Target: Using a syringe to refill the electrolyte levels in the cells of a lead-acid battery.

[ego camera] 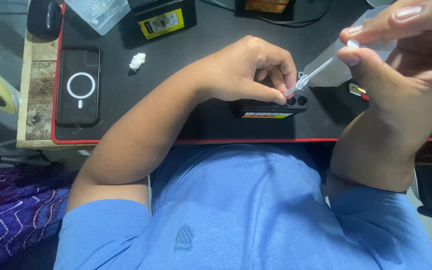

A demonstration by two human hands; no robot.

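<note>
Right hand is pinching a clear dropper, tip at the left fingertips. Left hand is gripping the small black battery beneath it.

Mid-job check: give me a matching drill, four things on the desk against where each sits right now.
Things:
1. phone
2. white crumpled wad
3. small black battery
4. clear dropper

Places:
A. pinched in the right hand, tip at the battery's holes
B. under the left hand
C. far left of the black mat, face down
D. loose on the mat between phone and left hand

Pairs: 1-C, 2-D, 3-B, 4-A
</note>
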